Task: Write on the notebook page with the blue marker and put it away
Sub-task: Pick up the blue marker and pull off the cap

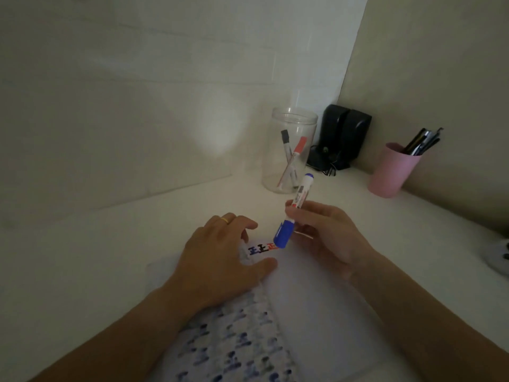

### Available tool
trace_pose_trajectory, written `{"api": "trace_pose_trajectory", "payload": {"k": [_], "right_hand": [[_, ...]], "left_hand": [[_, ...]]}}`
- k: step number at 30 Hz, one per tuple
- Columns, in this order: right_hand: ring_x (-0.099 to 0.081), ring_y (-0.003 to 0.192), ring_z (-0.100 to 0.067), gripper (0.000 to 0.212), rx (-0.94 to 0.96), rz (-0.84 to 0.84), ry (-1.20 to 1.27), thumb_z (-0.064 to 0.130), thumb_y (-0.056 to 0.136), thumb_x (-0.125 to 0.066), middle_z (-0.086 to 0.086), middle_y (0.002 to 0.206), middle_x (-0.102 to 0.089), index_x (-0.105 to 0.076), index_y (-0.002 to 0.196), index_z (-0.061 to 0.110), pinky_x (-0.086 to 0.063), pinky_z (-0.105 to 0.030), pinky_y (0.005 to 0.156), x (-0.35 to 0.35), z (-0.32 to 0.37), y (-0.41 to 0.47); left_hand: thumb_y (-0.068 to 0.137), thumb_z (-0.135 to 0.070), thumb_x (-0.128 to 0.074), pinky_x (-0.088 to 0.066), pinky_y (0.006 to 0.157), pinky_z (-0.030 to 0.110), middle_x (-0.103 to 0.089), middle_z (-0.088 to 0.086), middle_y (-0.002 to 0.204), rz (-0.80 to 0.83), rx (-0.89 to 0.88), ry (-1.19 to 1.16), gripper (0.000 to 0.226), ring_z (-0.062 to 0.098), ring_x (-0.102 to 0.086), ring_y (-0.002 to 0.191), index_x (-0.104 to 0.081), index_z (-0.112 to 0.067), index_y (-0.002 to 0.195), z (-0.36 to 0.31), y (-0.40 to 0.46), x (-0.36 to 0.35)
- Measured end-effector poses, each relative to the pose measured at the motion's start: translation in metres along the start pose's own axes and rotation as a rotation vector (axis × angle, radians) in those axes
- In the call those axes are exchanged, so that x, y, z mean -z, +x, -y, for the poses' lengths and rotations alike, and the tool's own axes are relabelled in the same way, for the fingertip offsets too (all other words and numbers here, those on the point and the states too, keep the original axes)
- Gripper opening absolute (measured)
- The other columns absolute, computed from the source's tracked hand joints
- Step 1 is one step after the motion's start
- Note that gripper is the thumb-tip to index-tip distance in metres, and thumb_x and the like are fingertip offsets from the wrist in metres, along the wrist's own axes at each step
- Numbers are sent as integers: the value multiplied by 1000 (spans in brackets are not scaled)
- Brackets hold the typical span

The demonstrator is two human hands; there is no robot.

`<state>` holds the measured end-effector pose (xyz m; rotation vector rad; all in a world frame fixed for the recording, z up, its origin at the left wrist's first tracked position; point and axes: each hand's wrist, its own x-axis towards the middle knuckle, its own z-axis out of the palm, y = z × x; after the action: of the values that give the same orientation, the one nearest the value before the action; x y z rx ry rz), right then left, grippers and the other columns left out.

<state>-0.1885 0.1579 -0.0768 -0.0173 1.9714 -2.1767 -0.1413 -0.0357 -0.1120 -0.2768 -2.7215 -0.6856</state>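
The open notebook (308,307) lies on the white desk in front of me, its right page mostly blank, its left page full of blue marks. Near the top are small written characters (261,250) in dark blue and red. My left hand (220,260) rests flat on the notebook's upper left, a gold ring on one finger. My right hand (325,238) holds the blue marker (292,213) by its white barrel, tilted, with the blue cap on and pointing down just above the characters.
A clear jar (289,153) with a black-capped and a red-capped marker stands behind the notebook. Black speakers (341,136) sit in the corner with cables. A pink cup (391,172) of pens stands to the right. A grey object (498,257) lies at the right edge.
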Motion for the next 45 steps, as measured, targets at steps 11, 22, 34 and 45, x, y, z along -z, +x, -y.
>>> {"api": "trace_pose_trajectory", "payload": {"k": [11, 22, 34, 45], "right_hand": [[-55, 49, -14, 29, 229, 134, -48, 14, 89, -70, -9, 60, -67, -70, 91, -15, -43, -21, 44, -7, -12, -21], [-50, 44, -15, 37, 341, 190, 58, 21, 84, -65, -9, 52, -60, -66, 88, -16, -40, -20, 40, -8, 5, -41], [-50, 41, -14, 27, 309, 145, 22, 21, 85, -66, -8, 50, -59, -68, 72, -3, -38, -19, 37, -12, 11, -41], [-59, 55, -14, 15, 272, -113, 106, 13, 92, -66, -10, 66, -67, -74, 87, 2, -48, -21, 48, 39, 22, -21]], "left_hand": [[96, -48, -44, -42, 68, 26, -61, -3, 89, -160, -346, 76, 36, 13, -50, 73, -63, -18, 101, -8, -1, 11], [101, -41, -23, -29, 56, 26, -36, -5, 61, 7, -348, -317, 37, 21, -38, 56, -36, -24, 71, -33, -7, 22], [106, -29, -32, -28, 54, 18, -39, -9, 54, 99, -238, -433, 44, 11, -35, 52, -33, -33, 63, -33, -1, 26], [99, -50, -27, -38, 66, 21, -50, -6, 70, -148, -250, -132, 37, 11, -49, 69, -47, -26, 79, 8, 0, 47]]}}
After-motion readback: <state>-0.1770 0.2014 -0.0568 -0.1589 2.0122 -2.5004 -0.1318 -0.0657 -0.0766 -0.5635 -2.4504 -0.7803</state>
